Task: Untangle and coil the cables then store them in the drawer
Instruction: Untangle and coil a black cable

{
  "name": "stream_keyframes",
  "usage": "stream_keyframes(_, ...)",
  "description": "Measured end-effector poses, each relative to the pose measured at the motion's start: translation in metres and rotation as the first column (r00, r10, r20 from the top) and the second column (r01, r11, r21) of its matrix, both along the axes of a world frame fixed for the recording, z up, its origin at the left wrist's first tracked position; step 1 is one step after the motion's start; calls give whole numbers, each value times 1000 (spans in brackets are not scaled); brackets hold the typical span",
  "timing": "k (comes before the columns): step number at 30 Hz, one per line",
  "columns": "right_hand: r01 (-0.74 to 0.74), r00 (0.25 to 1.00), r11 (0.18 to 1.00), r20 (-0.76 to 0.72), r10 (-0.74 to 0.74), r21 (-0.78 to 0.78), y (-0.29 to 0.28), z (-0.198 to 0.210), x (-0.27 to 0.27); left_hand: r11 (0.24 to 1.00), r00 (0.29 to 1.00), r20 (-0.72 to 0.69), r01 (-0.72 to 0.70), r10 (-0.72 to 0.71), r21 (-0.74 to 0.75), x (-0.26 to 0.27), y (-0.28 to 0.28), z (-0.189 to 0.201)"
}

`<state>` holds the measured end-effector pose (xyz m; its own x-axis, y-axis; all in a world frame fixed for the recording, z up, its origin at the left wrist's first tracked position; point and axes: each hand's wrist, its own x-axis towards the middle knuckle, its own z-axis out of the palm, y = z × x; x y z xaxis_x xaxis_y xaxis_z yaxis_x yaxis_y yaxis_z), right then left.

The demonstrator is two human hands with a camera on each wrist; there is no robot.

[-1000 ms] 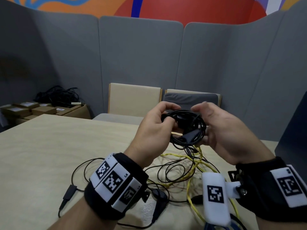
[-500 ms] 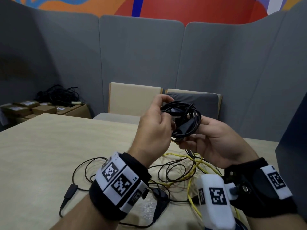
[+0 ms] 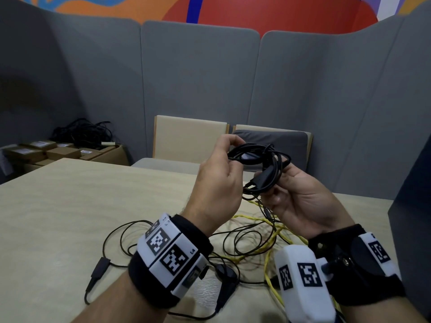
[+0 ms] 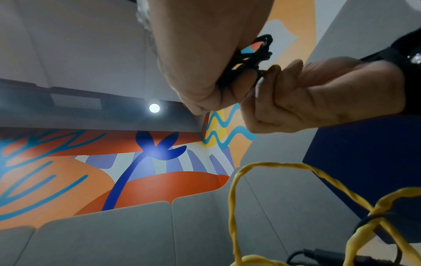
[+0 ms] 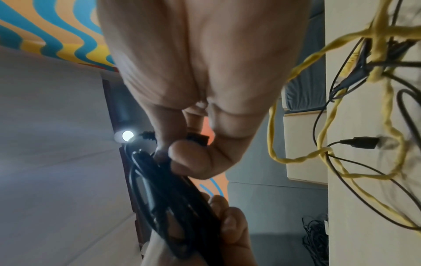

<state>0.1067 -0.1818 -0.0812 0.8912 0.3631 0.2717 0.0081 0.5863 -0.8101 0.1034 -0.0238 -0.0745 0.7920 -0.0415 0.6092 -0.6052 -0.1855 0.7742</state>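
Both hands held the black cable coil [image 3: 261, 166] above the surface [image 3: 70, 206]: left hand [image 3: 217, 183] pinched its left edge, right hand [image 3: 300, 194] cupped it underneath, loops lying roughly sideways.

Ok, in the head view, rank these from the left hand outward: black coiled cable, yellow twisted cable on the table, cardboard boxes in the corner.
1. Black coiled cable: held by the left hand.
2. Yellow twisted cable: on the table, below the hands.
3. Cardboard boxes: far left corner, beyond the table.
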Motion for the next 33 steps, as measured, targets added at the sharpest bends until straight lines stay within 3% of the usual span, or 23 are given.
stream_keyframes(3, 46, 999, 999, 7, -46, -15, -4, -2, 5, 1000, 1000, -5, 3, -3, -18, -1, 1, 1)
stream_keyframes(6, 220, 975, 968, 40, -217, -121, -10, -2, 8, 1000, 1000, -28, -5, 5, -10, 0, 4, 2)
stream_keyframes(11, 569, 820, 745, 314, -478, -350, -27, 3, 10, 1000, 994, -108, 26, -25, 8, -1, 6, 4)
stream_keyframes(14, 613, 785, 638, 448, -427, -466, -28, 8, 6, 1000, 991, -131, 13, -16, -20, 0, 6, 4)
stream_keyframes(19, 480, 877, 422, 430, -214, -769, -28, 17, -6, 998, 992, -116, -55, 58, 24, 2, 10, 3)
stream_keyframes(24, 518, 856, 289, 494, -156, -806, -27, 31, -20, 1000, 990, -137, -12, 12, 2, 0, 8, 4)
stream_keyframes(26, 602, 799, 289, 559, -222, -745, -26, 33, -21, 999, 984, -170, 38, -44, -39, 1, 8, 4)
stream_keyframes(28, 642, 767, 365, 560, -315, -674, -25, 34, -20, 994, 972, -210, 88, -101, -71, 2, 7, 5)
stream_keyframes(31, 543, 838, 512, 469, -280, -665, -17, 31, -19, 978, 945, -256, 180, -202, -110, 1, 4, 4)
stream_keyframes(33, 530, 846, 519, 456, -275, -671, -13, 30, -19, 970, 931, -278, 214, -239, -115, 1, 4, 3)
